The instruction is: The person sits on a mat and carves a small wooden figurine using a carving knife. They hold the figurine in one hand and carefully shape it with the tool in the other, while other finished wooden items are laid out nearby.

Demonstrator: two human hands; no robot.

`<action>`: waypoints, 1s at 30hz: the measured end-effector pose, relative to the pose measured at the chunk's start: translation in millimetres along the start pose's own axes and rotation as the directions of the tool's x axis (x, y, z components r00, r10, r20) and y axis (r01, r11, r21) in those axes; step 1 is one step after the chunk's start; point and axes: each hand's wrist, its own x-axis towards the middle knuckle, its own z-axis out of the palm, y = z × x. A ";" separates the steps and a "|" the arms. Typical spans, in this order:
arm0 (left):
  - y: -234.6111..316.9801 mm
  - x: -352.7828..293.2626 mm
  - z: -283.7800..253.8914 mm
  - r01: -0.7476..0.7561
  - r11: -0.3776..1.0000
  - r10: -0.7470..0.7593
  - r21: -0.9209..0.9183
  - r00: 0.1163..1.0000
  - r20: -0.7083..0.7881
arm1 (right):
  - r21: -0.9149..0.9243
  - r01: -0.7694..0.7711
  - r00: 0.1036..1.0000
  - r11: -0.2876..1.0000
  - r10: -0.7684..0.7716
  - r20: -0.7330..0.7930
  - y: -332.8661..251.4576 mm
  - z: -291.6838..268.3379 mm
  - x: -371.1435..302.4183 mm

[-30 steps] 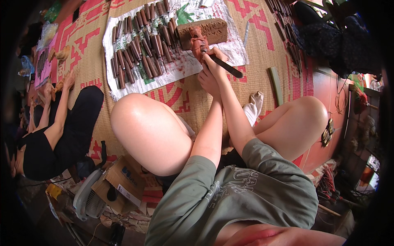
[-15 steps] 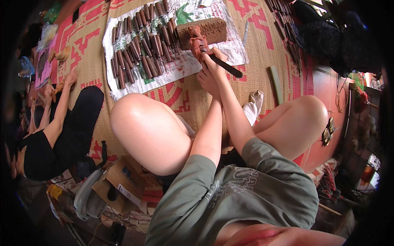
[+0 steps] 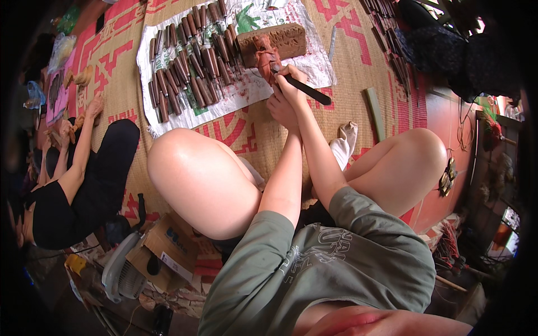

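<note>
A small reddish-brown wood carving (image 3: 267, 59) leans against a brown block with carved relief (image 3: 288, 42). My left hand (image 3: 282, 113) is closed around the carving's near end; its fingertips are partly hidden. Just above it, my right hand (image 3: 293, 84) grips a carving tool (image 3: 311, 94), its long black handle slanting down to the right. The tool's small tip rests at the carving's surface, too fine to make out. Both forearms run close together, the wrists nearly touching.
Many wooden-handled chisels (image 3: 193, 64) lie in rows on a white printed sheet (image 3: 230, 106) left of the block. A green strip (image 3: 375, 115) lies to the right on the woven mat (image 3: 330, 115). Another person (image 3: 67, 185) sits at far left. A fan (image 3: 120, 269) and cardboard box (image 3: 162, 246) stand behind.
The carving and the block have shifted slightly left in the view, along with the sheet and chisels. Both hands keep their hold, with the tool still at the carving.
</note>
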 end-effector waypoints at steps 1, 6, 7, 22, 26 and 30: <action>-3.5 -0.8 5.7 -0.011 1.000 0.011 0.006 1.000 -0.009 | -0.020 0.009 1.000 1.000 -0.009 -0.002 -2.2 0.6 -0.9; -1.6 -1.7 1.3 -0.003 0.999 0.003 -0.046 1.000 -0.006 | -0.101 0.020 0.999 0.995 -0.023 -0.035 -4.1 -5.2 -4.4; 0.1 -1.5 -0.8 0.019 0.998 -0.019 -0.061 1.000 -0.001 | -0.068 0.009 0.999 0.998 -0.012 -0.048 -3.1 -5.9 -3.2; -0.9 -2.1 6.5 -0.052 0.998 0.053 0.020 0.997 -0.058 | 0.101 -0.133 0.991 0.986 0.135 -0.010 11.0 1.4 4.5; 0.6 -1.8 2.8 -0.001 1.000 0.000 -0.020 0.997 -0.078 | 0.181 -0.204 0.978 0.962 0.209 -0.006 6.8 3.5 3.5; 2.7 -1.1 -0.1 0.021 0.999 -0.022 -0.026 0.999 -0.039 | 0.186 -0.226 0.974 0.956 0.227 0.015 9.2 2.3 3.0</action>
